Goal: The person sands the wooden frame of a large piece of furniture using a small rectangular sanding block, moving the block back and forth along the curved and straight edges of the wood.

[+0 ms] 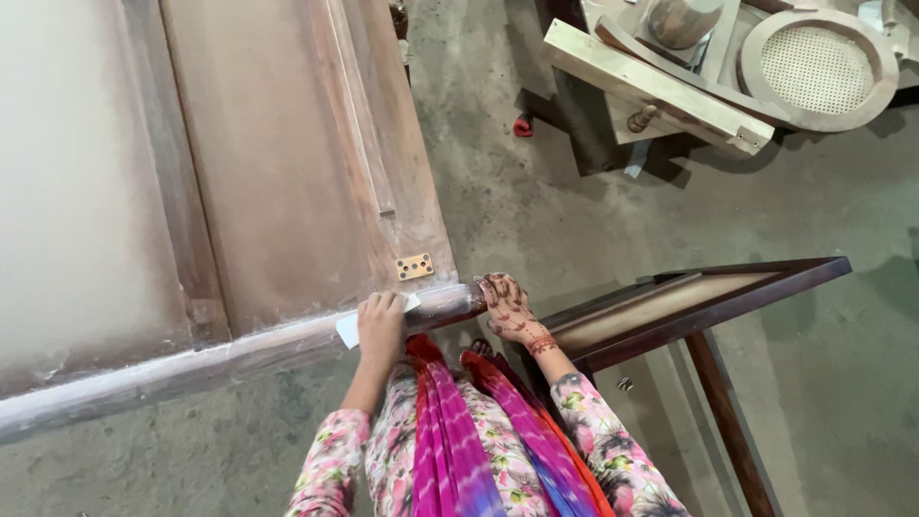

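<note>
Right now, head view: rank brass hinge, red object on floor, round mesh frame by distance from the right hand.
1. Brass hinge: on the door, just up-left of the right hand.
2. Red object: on the floor, straight ahead.
3. Round mesh frame: far top right.

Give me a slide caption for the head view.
Left hand presses a pale sheet on a dusty wooden door edge; right hand rests at its corner.

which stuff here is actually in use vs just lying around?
In use:
- left hand pressing a pale sheet of sandpaper on the door's edge
- right hand steadying the corner
- wooden door with brass hinge

Lying about:
- dark wooden frame beside the person
- pale wooden pieces on the floor
- round caned seat
- small red object
</note>
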